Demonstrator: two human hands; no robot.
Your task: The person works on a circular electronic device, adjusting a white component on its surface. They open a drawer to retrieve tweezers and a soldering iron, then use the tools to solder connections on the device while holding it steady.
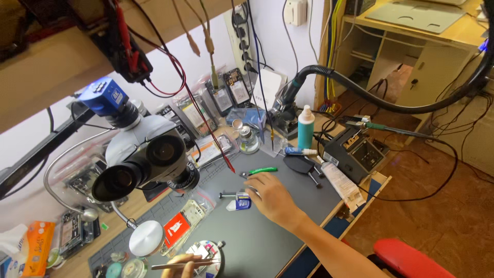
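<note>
**Two hands at an electronics repair bench, seen from the head camera**

Where the grey work mat (288, 216) covers the bench top, a stereo microscope (141, 154) with a blue camera head stands over its left part, the largest object in view. A black flexible hose (391, 105) arches in from the right toward the back of the mat. A dark soldering station (355, 152) sits at the mat's right edge, with a teal bottle (305, 127) standing just behind and to its left. The right hand (272, 198) lies palm down near the mat's centre, fingers loosely spread and curled, its fingertips touching a small white and blue tube (239, 202) that lies flat on the mat; whether the fingers pinch the tube cannot be told. A green-handled tool (261, 170) lies just beyond the fingers, apart from them. The left hand (180, 264) shows only as fingertips at the bottom edge, pinched shut around metal tweezers (188, 264), whose tips point right over a small round holder (206, 255) carrying a circuit board.
</note>
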